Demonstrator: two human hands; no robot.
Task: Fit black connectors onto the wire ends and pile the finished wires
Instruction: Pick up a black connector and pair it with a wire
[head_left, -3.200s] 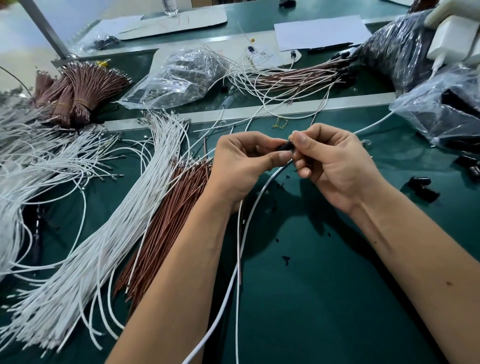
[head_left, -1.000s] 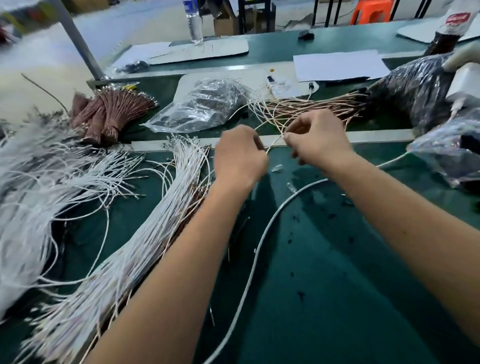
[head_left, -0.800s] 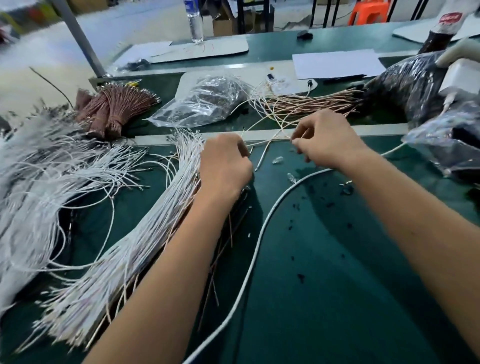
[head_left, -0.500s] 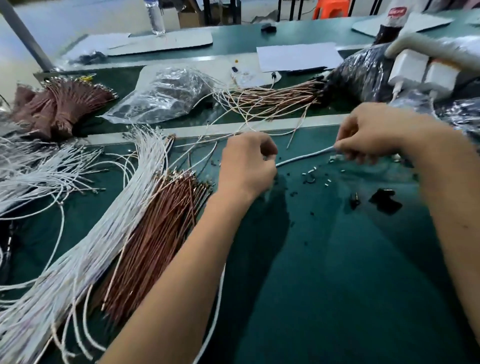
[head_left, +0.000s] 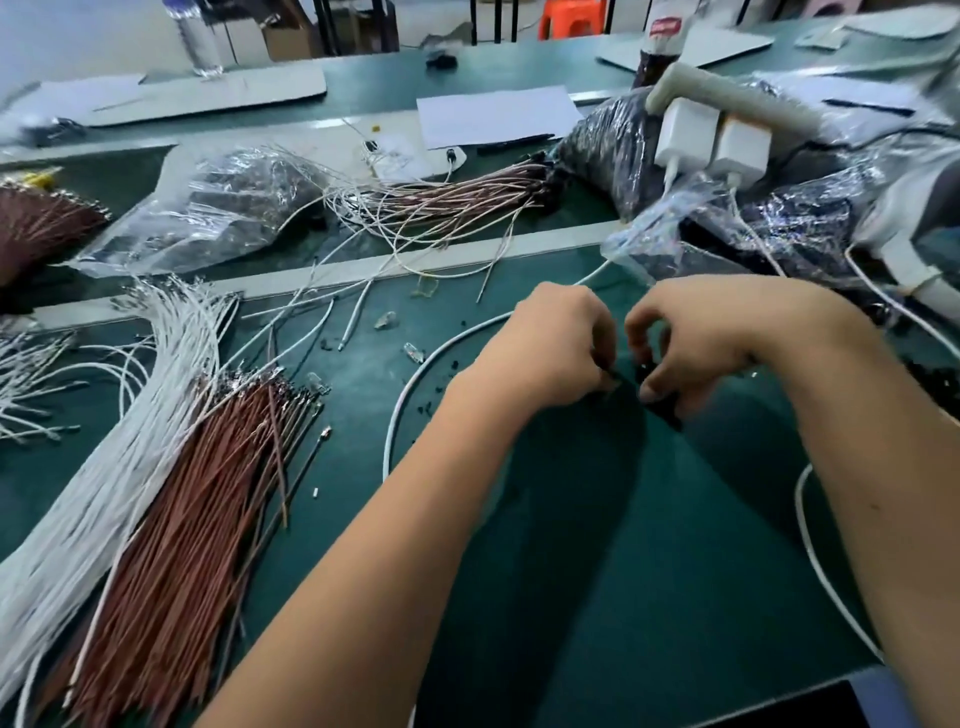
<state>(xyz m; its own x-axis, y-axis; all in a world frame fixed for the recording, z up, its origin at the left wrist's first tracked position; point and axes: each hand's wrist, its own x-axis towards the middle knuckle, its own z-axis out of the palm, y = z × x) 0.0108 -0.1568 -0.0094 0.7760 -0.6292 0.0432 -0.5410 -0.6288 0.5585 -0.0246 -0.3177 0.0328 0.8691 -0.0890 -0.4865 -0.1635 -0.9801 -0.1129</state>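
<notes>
Both my hands have come back together mid-tabletop, left hand (head_left: 550, 353) and right hand (head_left: 696, 348) each pinching at a black connector (head_left: 655, 402), so another fitting begins

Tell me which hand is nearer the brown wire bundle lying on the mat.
Left. The left hand lies just right of the brown wire bundle; the right hand is farther right, beyond it.

Loose wire bundles (head_left: 156, 467) left on the table (head_left: 597, 571), finished wires (head_left: 447, 205) behind, bags (head_left: 753, 208) right
</notes>
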